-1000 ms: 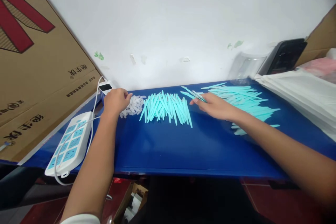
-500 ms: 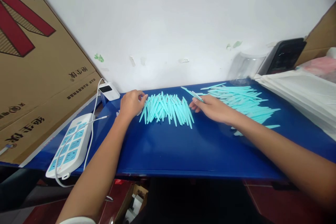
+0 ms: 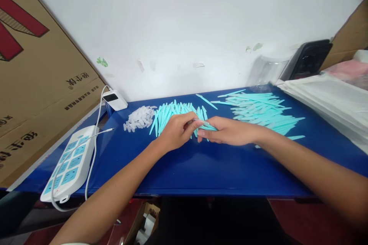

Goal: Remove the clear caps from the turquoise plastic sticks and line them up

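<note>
My right hand [image 3: 230, 131] grips a turquoise eyebrow razor [image 3: 210, 126] whose end points left. My left hand [image 3: 178, 129] meets that end in a pinch, with a small clear cap [image 3: 201, 122] partly hidden between the fingers. Both hands are over the right front of the middle pile of turquoise razors [image 3: 164, 116]. Left of this pile lies a heap of small clear plastic caps [image 3: 140, 118]. A larger, looser razor pile [image 3: 260, 109] spreads out at the right, and one single razor [image 3: 207, 102] rests behind my hands.
The blue table [image 3: 184, 172] ends at a white wall [image 3: 178, 26]. On the left are a power strip [image 3: 69, 164] with a white cable, a white device [image 3: 115, 100] and a large carton [image 3: 43, 80]. A clear container [image 3: 266, 72] and white sheets [image 3: 330, 99] stand on the right.
My left hand has moved right from the clear caps to meet my right hand, uncovering the cap heap. The razor in my right hand has come lower and nearer; one razor stays behind on the table.
</note>
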### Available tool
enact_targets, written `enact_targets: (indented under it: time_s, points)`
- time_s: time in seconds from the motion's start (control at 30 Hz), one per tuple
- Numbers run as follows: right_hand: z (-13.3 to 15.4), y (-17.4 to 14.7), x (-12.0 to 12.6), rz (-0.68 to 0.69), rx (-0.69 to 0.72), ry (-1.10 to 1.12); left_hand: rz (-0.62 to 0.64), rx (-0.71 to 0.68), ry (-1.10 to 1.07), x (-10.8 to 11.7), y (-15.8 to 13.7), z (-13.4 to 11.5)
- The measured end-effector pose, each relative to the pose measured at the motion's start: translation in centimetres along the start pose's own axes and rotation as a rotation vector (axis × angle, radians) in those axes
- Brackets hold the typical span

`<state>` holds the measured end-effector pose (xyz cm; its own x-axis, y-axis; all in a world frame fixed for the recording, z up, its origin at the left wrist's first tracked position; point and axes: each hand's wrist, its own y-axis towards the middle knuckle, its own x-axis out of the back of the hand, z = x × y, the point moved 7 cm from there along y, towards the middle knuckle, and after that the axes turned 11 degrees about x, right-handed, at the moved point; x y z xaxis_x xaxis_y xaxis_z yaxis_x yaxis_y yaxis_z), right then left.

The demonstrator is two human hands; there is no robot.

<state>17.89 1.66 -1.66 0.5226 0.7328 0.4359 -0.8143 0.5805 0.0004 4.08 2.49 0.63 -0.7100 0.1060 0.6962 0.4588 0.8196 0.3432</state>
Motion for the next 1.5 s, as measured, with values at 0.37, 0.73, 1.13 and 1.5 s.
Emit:
enact_targets:
  time_s: [0.37,0.73,1.13,1.5]
  points:
    - [0.9,0.6,2.9,-0.317,0.174,-0.345,-0.081,0.179,-0.129,2.5,1.3,3.4]
    - [-0.4,-0.4,5.4,-0.432,0.146,-0.428,-0.207,0.289,-0.157,7.0,1.2,7.9]
    - [0.4,0.3,3.5,-0.369,0.168,-0.362,0.105,0.349,-0.426,1.9,1.0,4.9]
    - [-1.3,-1.0,6.6,-0.511,-0.013,-0.342,-0.327,0.462,-0.529,9.4,1.2,8.6]
